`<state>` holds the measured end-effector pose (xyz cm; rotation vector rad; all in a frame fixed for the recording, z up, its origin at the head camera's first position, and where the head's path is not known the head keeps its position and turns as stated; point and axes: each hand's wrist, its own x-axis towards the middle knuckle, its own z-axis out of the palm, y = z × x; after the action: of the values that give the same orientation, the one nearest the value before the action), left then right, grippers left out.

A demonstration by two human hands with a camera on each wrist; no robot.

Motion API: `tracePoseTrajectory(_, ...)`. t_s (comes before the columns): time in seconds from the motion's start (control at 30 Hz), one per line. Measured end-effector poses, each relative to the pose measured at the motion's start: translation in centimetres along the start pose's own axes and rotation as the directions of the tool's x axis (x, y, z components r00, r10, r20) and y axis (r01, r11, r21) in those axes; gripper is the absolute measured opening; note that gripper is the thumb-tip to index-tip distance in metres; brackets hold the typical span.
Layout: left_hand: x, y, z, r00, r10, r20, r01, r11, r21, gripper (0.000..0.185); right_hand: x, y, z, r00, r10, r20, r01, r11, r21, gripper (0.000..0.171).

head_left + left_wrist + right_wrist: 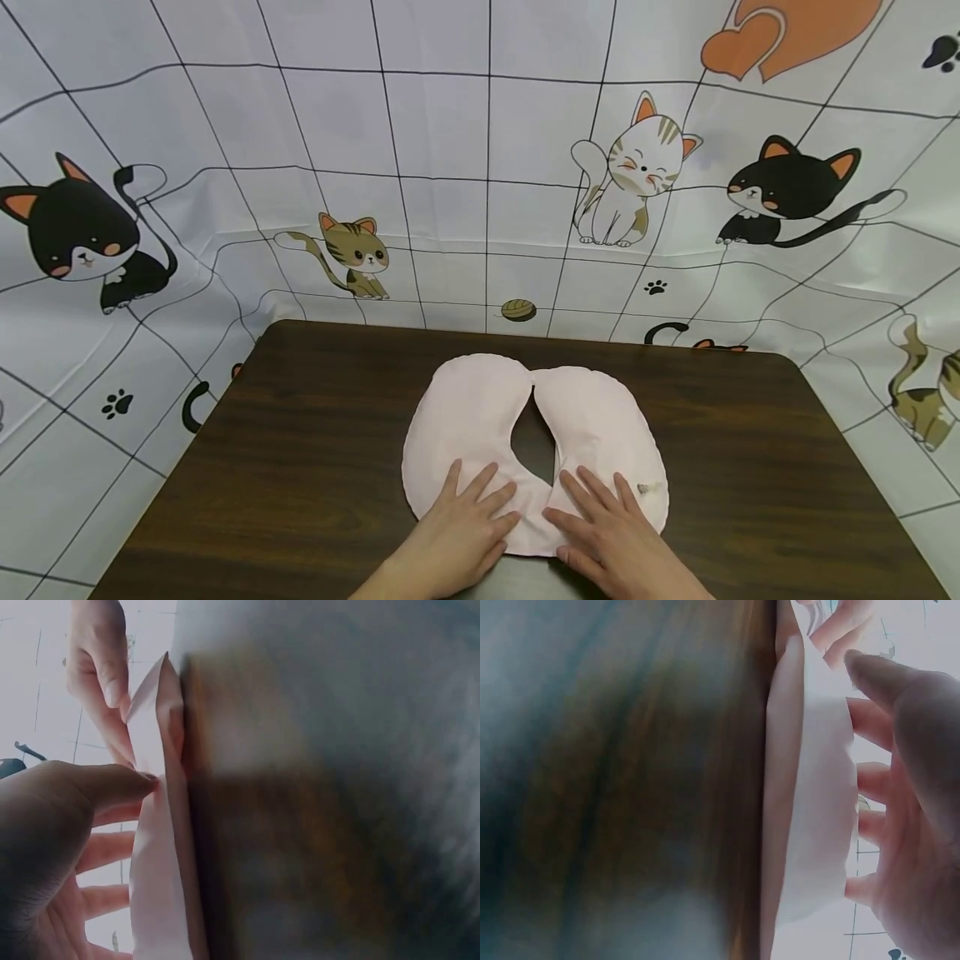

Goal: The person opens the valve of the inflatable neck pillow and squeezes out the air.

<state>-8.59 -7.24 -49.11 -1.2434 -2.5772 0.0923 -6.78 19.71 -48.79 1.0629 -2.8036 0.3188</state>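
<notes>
A pale pink, horseshoe-shaped padded cloth [480, 417] lies flat on the dark wooden table [300, 467], its two lobes meeting at the far side around a small gap. My left hand [461, 521] rests flat on the near part of the left lobe, fingers straight and spread. Beside it my right hand [603, 525] presses flat on the near part of the right lobe. The left wrist view shows the cloth's edge [161, 825] against the tabletop with my left hand's fingers [105, 847] on it. In the right wrist view the cloth [817, 802] lies under my right hand's fingers [870, 776].
A small brownish mark [651, 488] sits on the cloth's right lobe near my right hand. A white sheet printed with cartoon cats [480, 167] hangs behind and beside the table. Bare tabletop [787, 467] extends to the left and right of the cloth.
</notes>
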Motion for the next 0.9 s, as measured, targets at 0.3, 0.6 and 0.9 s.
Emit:
tracePoseTrajectory(0.3, 1.8, -2.8, -1.2, 0.998, -0.062, -0.014, 0.059, 0.986, -0.156, 0.032, 2.2, 2.2, -1.3, 0.995, 0.093, -0.038, -0.092, 0.995, 0.028, 0.049)
tracePoseTrajectory(0.6, 6.2, -8.3, -0.8, 0.970, -0.239, 0.045, 0.241, 0.921, -0.305, 0.039, 7.8, 5.9, -3.1, 0.974, 0.124, -0.192, -0.123, 0.992, 0.017, 0.045)
tracePoseTrajectory(0.9, 11.4, -11.0, 0.3, 0.920, -0.338, 0.197, 0.384, 0.878, -0.287, 0.049, 11.4, 8.0, -2.1, 0.953, 0.213, -0.215, -0.215, 0.977, 0.018, 0.043)
